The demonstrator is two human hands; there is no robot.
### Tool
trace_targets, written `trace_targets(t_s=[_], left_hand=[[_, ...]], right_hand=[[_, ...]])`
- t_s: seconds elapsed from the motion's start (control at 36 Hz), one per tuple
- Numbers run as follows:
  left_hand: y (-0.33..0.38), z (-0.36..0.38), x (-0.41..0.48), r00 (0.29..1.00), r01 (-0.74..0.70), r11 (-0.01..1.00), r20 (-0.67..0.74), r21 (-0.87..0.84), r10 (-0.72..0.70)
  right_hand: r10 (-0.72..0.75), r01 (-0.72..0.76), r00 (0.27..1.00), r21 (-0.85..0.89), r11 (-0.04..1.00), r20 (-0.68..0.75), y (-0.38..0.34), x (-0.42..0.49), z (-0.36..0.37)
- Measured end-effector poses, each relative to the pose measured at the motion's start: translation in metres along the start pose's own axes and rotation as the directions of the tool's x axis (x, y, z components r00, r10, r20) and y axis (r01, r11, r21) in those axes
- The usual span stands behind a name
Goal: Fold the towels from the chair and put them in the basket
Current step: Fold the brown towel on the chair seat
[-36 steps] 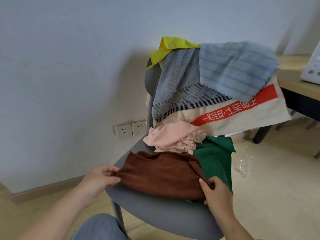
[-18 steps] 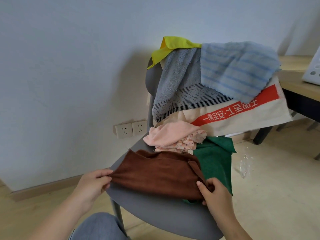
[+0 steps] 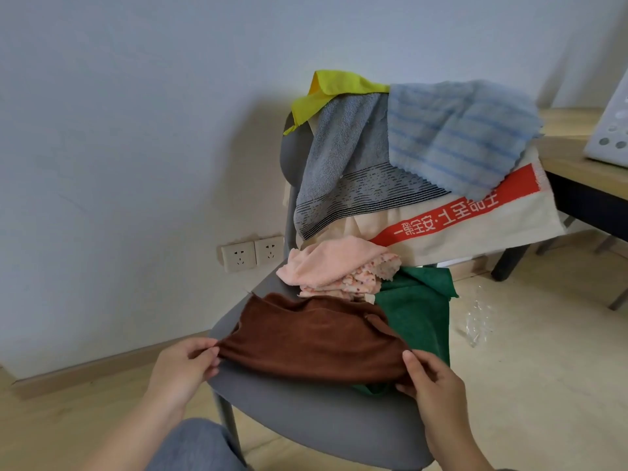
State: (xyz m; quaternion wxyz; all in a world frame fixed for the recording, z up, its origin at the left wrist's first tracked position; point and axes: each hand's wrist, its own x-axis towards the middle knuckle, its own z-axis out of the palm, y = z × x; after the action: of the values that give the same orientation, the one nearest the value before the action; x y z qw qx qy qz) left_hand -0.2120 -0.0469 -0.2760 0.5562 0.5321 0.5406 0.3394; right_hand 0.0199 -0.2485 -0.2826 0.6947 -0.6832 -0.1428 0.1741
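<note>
A brown towel (image 3: 312,338) lies spread on the seat of a grey chair (image 3: 306,413). My left hand (image 3: 185,365) pinches its near left corner and my right hand (image 3: 431,379) grips its near right corner. Behind it lie a pink towel (image 3: 326,263) and a green towel (image 3: 418,311), the green one partly under the brown. Over the chair back hang a yellow cloth (image 3: 326,90), a grey towel (image 3: 343,164), a blue striped towel (image 3: 458,130) and a cream towel with a red band (image 3: 475,226). A pale basket (image 3: 611,130) with round holes shows at the right edge.
A wooden table (image 3: 571,158) with dark legs stands to the right of the chair and carries the basket. Wall sockets (image 3: 251,254) sit low on the wall behind the chair. A crumpled clear plastic piece (image 3: 475,321) lies on the floor. My knee (image 3: 197,447) is below the seat.
Both hands have pulled the brown towel's near edge toward me, stretching it wider across the seat. My left hand went from resting open beside the edge to pinching the corner.
</note>
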Motion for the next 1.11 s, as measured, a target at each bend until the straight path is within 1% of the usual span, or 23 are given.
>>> trace_targets(t_s=[0.06, 0.11, 0.22, 0.28, 0.33, 0.42, 0.5, 0.56, 0.58, 0.64, 0.67, 0.69, 0.75, 0.81, 0.89, 0.94, 1.0, 1.06, 1.11], left_hand=[[0.0, -0.002, 0.0, 1.0, -0.006, 0.999, 0.006, 0.047, 0.006], [-0.002, -0.006, 0.001, 0.999, 0.022, 0.995, 0.022, 0.097, -0.024], [-0.006, -0.012, 0.002, 0.995, 0.045, 0.94, 0.068, 0.339, -0.072], [-0.005, -0.012, 0.003, 0.991, 0.034, 0.906, 0.104, 0.421, -0.086], [-0.002, -0.009, 0.002, 0.986, -0.009, 0.875, 0.148, 0.485, -0.072], [0.002, -0.001, 0.0, 0.973, -0.128, 0.803, 0.231, 0.582, -0.012], [0.002, 0.004, 0.0, 0.961, -0.248, 0.674, 0.264, 0.696, 0.081], [0.002, 0.005, 0.002, 0.963, -0.266, 0.609, 0.238, 0.748, 0.128], [0.002, 0.006, 0.003, 0.967, -0.253, 0.595, 0.222, 0.763, 0.127], [0.004, 0.008, 0.004, 0.974, -0.222, 0.569, 0.205, 0.791, 0.095], [0.005, 0.009, 0.005, 0.976, -0.212, 0.553, 0.204, 0.806, 0.077], [0.007, 0.01, 0.006, 0.977, -0.205, 0.54, 0.205, 0.816, 0.061], [0.009, 0.013, 0.01, 0.976, -0.201, 0.542, 0.213, 0.816, 0.042], [0.012, 0.019, 0.016, 0.973, -0.208, 0.562, 0.226, 0.801, 0.039], [0.017, 0.032, 0.024, 0.974, -0.212, 0.613, 0.216, 0.761, 0.069], [0.02, 0.039, 0.03, 0.977, -0.206, 0.633, 0.188, 0.747, 0.097], [0.022, 0.043, 0.035, 0.979, -0.2, 0.666, 0.173, 0.718, 0.108], [0.023, 0.045, 0.04, 0.979, -0.199, 0.714, 0.173, 0.671, 0.11], [0.022, 0.046, 0.044, 0.975, -0.217, 0.777, 0.165, 0.592, 0.146]], right_hand=[[-0.054, 0.053, 0.998, -0.034, 0.998, -0.045, -0.002, -0.003, 0.003], [-0.105, 0.102, 0.992, -0.046, 0.994, -0.069, -0.004, -0.007, 0.005], [-0.128, 0.127, 0.991, -0.033, 0.991, -0.044, -0.011, -0.011, 0.007], [-0.139, 0.137, 0.99, -0.071, 0.988, -0.016, -0.013, -0.009, 0.007], [-0.157, 0.158, 0.987, -0.149, 0.976, 0.018, -0.013, -0.006, 0.007], [-0.171, 0.185, 0.983, -0.289, 0.939, 0.073, -0.01, -0.002, 0.007], [-0.185, 0.208, 0.978, -0.41, 0.888, 0.094, -0.008, -0.002, 0.007], [-0.17, 0.204, 0.979, -0.491, 0.847, 0.115, -0.006, -0.002, 0.004], [-0.144, 0.2, 0.979, -0.547, 0.813, 0.144, -0.006, -0.003, 0.002], [-0.059, 0.192, 0.975, -0.667, 0.72, 0.216, -0.008, -0.004, -0.002], [-0.013, 0.175, 0.973, -0.704, 0.688, 0.23, -0.01, -0.003, -0.003], [0.028, 0.145, 0.974, -0.72, 0.678, 0.223, -0.014, -0.002, -0.002], [0.075, 0.071, 0.983, -0.721, 0.689, 0.168, -0.021, 0.002, 0.0], [0.077, 0.025, 0.991, -0.724, 0.689, 0.108, -0.026, 0.009, 0.003], [0.136, -0.028, 0.987, -0.742, 0.67, 0.085, -0.032, 0.019, 0.012], [0.187, -0.057, 0.979, -0.771, 0.634, 0.081, -0.032, 0.026, 0.017], [0.204, -0.073, 0.977, -0.784, 0.616, 0.069, -0.032, 0.031, 0.021], [0.198, -0.083, 0.978, -0.768, 0.635, 0.058, -0.034, 0.034, 0.021], [0.161, -0.06, 0.984, -0.718, 0.693, 0.073, -0.036, 0.036, 0.019]])
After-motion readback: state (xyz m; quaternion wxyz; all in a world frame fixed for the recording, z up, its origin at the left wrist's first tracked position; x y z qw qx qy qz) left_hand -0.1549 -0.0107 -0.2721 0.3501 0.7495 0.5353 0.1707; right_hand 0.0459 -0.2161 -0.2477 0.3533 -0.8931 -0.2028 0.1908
